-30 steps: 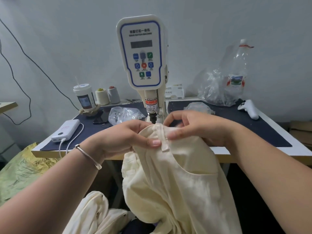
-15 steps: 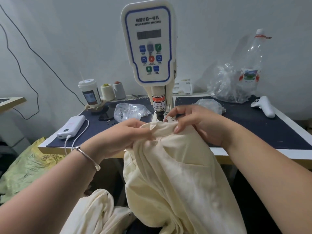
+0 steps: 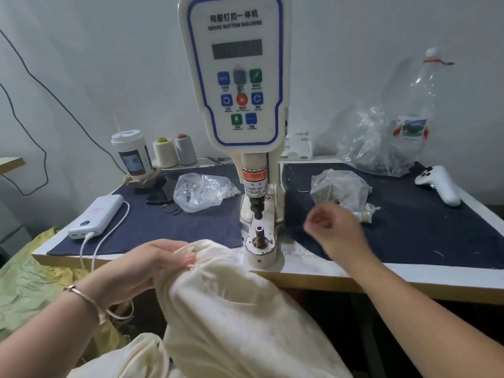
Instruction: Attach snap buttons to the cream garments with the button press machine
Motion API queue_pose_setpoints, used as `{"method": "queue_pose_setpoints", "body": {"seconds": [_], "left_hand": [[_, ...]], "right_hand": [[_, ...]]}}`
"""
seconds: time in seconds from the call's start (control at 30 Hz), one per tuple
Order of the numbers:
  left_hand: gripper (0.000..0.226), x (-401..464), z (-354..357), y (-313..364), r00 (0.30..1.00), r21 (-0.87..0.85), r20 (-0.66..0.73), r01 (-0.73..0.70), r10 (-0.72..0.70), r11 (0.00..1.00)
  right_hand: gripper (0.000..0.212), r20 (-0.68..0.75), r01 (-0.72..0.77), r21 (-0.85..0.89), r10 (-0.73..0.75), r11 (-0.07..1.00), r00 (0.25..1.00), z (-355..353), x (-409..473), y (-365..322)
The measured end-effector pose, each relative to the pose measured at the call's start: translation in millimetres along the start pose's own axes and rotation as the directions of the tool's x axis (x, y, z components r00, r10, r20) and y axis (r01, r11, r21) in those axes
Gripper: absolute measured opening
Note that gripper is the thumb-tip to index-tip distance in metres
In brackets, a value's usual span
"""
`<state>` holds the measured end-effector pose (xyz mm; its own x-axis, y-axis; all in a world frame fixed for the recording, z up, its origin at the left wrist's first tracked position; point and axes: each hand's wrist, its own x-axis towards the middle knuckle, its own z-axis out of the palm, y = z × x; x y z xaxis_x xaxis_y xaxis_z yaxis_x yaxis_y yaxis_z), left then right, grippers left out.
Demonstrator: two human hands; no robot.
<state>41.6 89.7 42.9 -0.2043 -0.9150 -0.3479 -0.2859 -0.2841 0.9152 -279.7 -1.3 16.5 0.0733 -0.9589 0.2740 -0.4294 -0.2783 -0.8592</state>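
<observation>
The button press machine [image 3: 234,77] stands at the middle of the table, its lower die post [image 3: 259,231] bare. A cream garment [image 3: 231,309] hangs over the table's front edge, just left of the die. My left hand [image 3: 152,266] grips the garment's bunched top edge, thumb on top. My right hand [image 3: 335,230] is off the cloth, blurred, with its fingers curled, above the dark mat to the right of the machine and next to a small clear plastic bag [image 3: 338,186]. Whether it holds anything is unclear.
Another clear bag [image 3: 201,189], a white power bank [image 3: 96,215] with its cable, a lidded cup [image 3: 132,154] and thread spools [image 3: 165,152] lie left of the machine. A white controller [image 3: 439,184] and a large crumpled bag [image 3: 381,143] sit at the right. More cream cloth [image 3: 122,358] lies below.
My right hand has let go of the garment and moved right, over the mat. The cloth has come down off the die, held by my left hand alone. The view has moved closer.
</observation>
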Motion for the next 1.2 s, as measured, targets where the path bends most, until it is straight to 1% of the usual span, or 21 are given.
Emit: {"method": "queue_pose_setpoints", "body": {"seconds": [0.03, 0.07, 0.1, 0.13, 0.2, 0.27, 0.33, 0.4, 0.47, 0.5, 0.53, 0.63, 0.73, 0.83, 0.87, 0.93, 1.0, 1.07, 1.2], "left_hand": [[0.04, 3, -4, -2, 1.0, 0.001, -0.02, -0.004, 0.004, 1.0], [0.038, 7, -7, -3, 0.999, -0.001, -0.045, -0.015, 0.015, 1.0], [0.037, 12, -7, -3, 0.997, -0.009, -0.074, -0.032, 0.031, 0.999], [0.037, 18, -5, -4, 0.993, -0.029, -0.101, -0.056, 0.053, 0.998], [0.038, 34, -1, -5, 0.988, -0.085, -0.135, -0.092, 0.08, 0.992], [0.031, 48, 4, -3, 0.988, -0.14, -0.139, -0.09, 0.07, 0.986], [0.034, 63, 4, -2, 0.986, -0.142, -0.148, -0.099, 0.078, 0.985], [0.038, 77, 2, -2, 0.98, -0.076, -0.175, -0.114, 0.1, 0.991], [0.025, 89, 1, -5, 0.973, -0.047, -0.21, -0.111, 0.099, 0.993], [0.018, 93, 1, -8, 0.971, -0.064, -0.225, -0.102, 0.086, 0.993], [0.015, 95, 0, -10, 0.969, -0.091, -0.237, -0.099, 0.075, 0.991], [0.017, 96, 0, -14, 0.966, -0.142, -0.249, -0.104, 0.066, 0.984], [0.02, 94, 2, -14, 0.956, -0.116, -0.281, -0.117, 0.081, 0.986], [0.037, 98, 2, -18, 0.949, -0.096, -0.306, -0.113, 0.079, 0.989], [0.038, 99, 2, -18, 0.949, -0.097, -0.306, -0.113, 0.078, 0.989], [0.029, 98, 3, -17, 0.949, -0.104, -0.303, -0.12, 0.083, 0.987], [0.022, 97, 3, -16, 0.948, -0.11, -0.306, -0.13, 0.091, 0.985], [0.02, 97, 4, -15, 0.945, -0.107, -0.315, -0.129, 0.09, 0.986], [0.019, 95, 5, -14, 0.943, -0.095, -0.322, -0.122, 0.085, 0.988]], "right_hand": [[0.018, -0.157, -0.007, -0.139, -0.016, 0.99, 0.987, -9, 7, 10], [0.018, -0.259, -0.023, -0.258, -0.047, 0.966, 0.965, -18, 16, 18], [0.02, -0.296, -0.045, -0.342, -0.062, 0.938, 0.953, -25, 24, 24], [0.025, -0.277, -0.08, -0.415, -0.042, 0.906, 0.96, -30, 35, 29], [0.029, -0.152, -0.151, -0.553, 0.079, 0.82, 0.985, -35, 56, 35], [0.025, -0.032, -0.198, -0.666, 0.237, 0.719, 0.971, -33, 73, 38], [0.025, 0.01, -0.216, -0.721, 0.321, 0.659, 0.947, -31, 87, 40], [0.027, 0.041, -0.226, -0.742, 0.379, 0.631, 0.924, -31, 99, 41], [0.025, 0.044, -0.239, -0.754, 0.41, 0.612, 0.911, -31, 104, 42], [0.022, 0.029, -0.235, -0.751, 0.387, 0.617, 0.922, -30, 105, 45], [0.018, 0.006, -0.226, -0.739, 0.341, 0.635, 0.94, -29, 104, 49], [0.012, -0.091, -0.204, -0.678, 0.194, 0.707, 0.977, -23, 96, 61], [0.009, -0.172, -0.21, -0.649, 0.128, 0.731, 0.977, -19, 92, 68], [0.012, -0.187, -0.223, -0.645, 0.132, 0.731, 0.973, -18, 94, 70], [0.016, -0.192, -0.231, -0.643, 0.139, 0.73, 0.972, -18, 94, 71], [0.02, -0.198, -0.24, -0.642, 0.145, 0.728, 0.969, -17, 95, 72], [0.014, -0.184, -0.236, -0.658, 0.151, 0.716, 0.971, -16, 96, 74], [0.009, -0.169, -0.224, -0.665, 0.149, 0.712, 0.974, -16, 96, 74], [0.01, -0.184, -0.218, -0.656, 0.127, 0.722, 0.975, -16, 95, 75]]}}
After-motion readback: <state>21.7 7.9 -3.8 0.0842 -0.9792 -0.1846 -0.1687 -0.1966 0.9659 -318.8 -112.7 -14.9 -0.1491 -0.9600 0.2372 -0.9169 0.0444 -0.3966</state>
